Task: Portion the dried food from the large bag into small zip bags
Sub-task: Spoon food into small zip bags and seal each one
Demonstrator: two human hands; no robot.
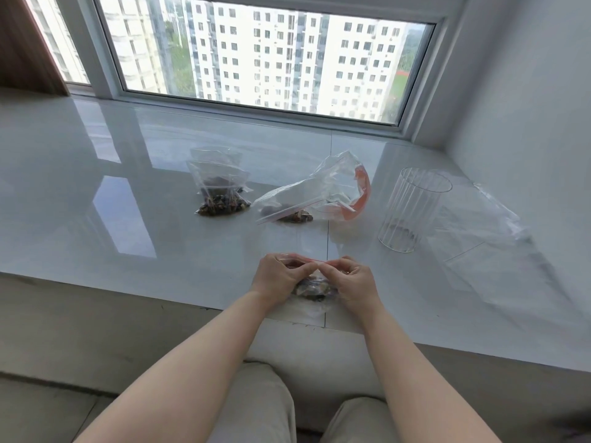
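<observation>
A small zip bag (315, 290) with dark dried food stands near the sill's front edge. My left hand (279, 278) and my right hand (353, 281) both pinch its red zip strip at the top, fingertips almost meeting in the middle. The large clear bag (323, 195) with an orange-red band lies further back, nearly flat, with a little dried food at its lower end. Two filled small bags (220, 190) lie stacked to its left.
A ribbed clear glass (412, 209) stands at the right on the glossy white sill (128, 225). Flat empty plastic bags (489, 251) lie to the right of it. A window runs along the back and a wall closes the right side. My knees show below.
</observation>
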